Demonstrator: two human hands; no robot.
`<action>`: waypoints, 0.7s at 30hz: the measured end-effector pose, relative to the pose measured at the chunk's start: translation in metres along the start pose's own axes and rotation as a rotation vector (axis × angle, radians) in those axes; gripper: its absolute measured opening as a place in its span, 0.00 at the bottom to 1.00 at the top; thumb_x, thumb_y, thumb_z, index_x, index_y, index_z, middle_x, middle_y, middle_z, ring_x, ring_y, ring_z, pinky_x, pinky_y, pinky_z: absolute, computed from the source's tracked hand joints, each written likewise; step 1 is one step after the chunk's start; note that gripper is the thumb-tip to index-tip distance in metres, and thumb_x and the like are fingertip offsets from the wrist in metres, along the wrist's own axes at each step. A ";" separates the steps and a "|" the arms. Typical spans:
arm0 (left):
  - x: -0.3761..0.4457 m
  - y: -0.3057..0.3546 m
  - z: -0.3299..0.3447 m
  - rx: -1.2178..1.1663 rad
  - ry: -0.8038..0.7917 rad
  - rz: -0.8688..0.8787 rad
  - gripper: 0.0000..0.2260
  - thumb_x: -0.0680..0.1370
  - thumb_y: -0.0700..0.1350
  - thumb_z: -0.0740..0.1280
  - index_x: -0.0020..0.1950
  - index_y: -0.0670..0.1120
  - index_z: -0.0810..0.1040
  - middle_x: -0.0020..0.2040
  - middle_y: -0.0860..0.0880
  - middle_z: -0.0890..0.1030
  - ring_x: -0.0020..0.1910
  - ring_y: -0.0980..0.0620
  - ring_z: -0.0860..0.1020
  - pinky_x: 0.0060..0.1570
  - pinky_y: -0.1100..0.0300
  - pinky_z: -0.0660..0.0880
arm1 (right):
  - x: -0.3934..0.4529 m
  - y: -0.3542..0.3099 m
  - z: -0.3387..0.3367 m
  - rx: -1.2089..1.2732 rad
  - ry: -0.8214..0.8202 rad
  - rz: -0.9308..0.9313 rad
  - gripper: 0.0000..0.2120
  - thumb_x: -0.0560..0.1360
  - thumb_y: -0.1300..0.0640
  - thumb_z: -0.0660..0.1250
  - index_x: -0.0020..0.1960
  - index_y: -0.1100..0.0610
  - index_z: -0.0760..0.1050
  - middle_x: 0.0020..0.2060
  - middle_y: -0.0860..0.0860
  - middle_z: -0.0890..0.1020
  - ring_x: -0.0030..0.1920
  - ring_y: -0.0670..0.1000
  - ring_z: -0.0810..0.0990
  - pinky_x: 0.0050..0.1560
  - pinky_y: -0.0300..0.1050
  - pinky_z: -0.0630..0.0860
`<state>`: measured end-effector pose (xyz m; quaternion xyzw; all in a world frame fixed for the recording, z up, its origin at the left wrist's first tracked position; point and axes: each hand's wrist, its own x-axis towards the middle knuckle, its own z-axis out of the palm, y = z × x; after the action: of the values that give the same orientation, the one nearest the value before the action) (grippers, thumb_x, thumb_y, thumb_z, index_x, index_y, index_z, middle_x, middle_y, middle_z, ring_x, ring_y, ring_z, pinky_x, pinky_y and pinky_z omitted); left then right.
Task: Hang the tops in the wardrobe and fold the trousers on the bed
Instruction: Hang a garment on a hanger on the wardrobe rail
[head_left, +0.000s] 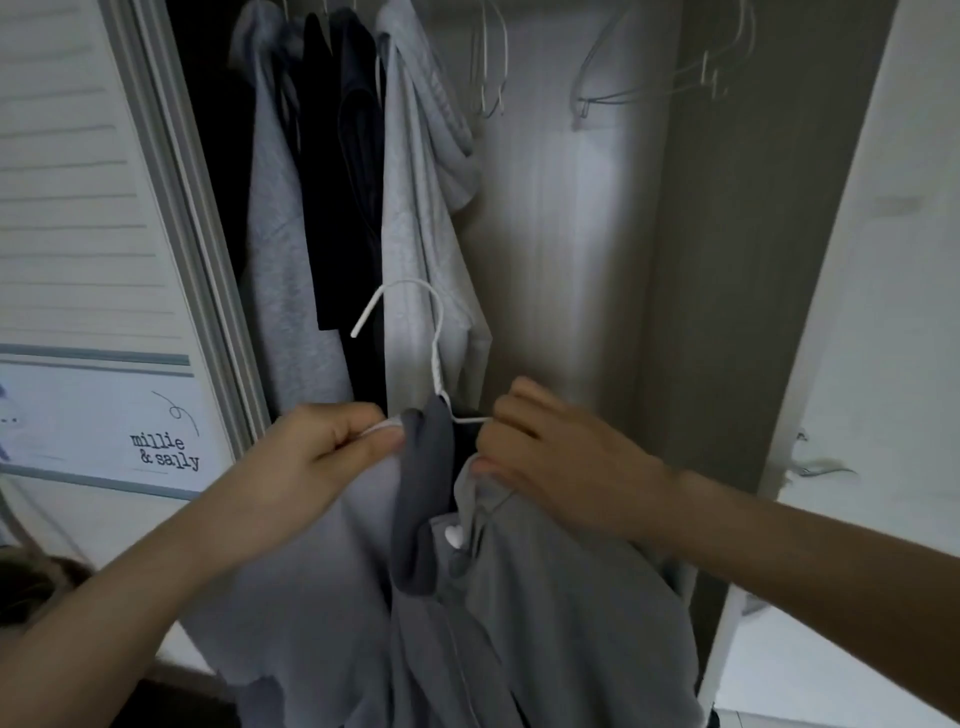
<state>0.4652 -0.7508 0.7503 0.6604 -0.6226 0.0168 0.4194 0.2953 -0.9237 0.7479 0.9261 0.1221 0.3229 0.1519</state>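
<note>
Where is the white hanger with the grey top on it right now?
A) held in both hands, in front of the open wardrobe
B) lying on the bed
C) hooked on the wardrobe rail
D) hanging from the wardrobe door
A: the left hand pinches one end of the white hanger, the right hand holds the other side by the grey top, and the hook hangs on nothing.

Grey top soft matt cloth; hanger smooth white-coated wire; wardrobe matt woodgrain.
</note>
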 end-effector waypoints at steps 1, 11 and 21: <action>0.001 0.002 -0.005 -0.045 0.005 -0.016 0.17 0.77 0.53 0.62 0.30 0.49 0.67 0.27 0.55 0.64 0.29 0.60 0.64 0.30 0.65 0.62 | -0.002 0.001 -0.003 0.082 0.038 0.098 0.13 0.81 0.55 0.56 0.44 0.59 0.75 0.39 0.55 0.75 0.42 0.50 0.69 0.40 0.47 0.74; 0.006 0.012 -0.004 -0.244 0.060 -0.036 0.15 0.76 0.48 0.64 0.33 0.42 0.77 0.27 0.53 0.72 0.28 0.61 0.68 0.29 0.69 0.65 | -0.011 0.027 -0.007 0.436 0.200 0.528 0.28 0.79 0.45 0.58 0.26 0.63 0.67 0.21 0.51 0.69 0.24 0.43 0.67 0.29 0.33 0.63; 0.018 -0.035 -0.050 -0.045 0.113 -0.069 0.10 0.72 0.53 0.69 0.39 0.49 0.86 0.38 0.45 0.84 0.34 0.59 0.77 0.35 0.71 0.73 | -0.007 0.061 -0.038 0.379 0.238 0.557 0.26 0.76 0.45 0.65 0.24 0.51 0.61 0.19 0.46 0.65 0.23 0.43 0.65 0.28 0.37 0.63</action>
<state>0.5235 -0.7410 0.7739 0.6698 -0.5753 0.0255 0.4689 0.2734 -0.9750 0.7944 0.8915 -0.0603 0.4292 -0.1316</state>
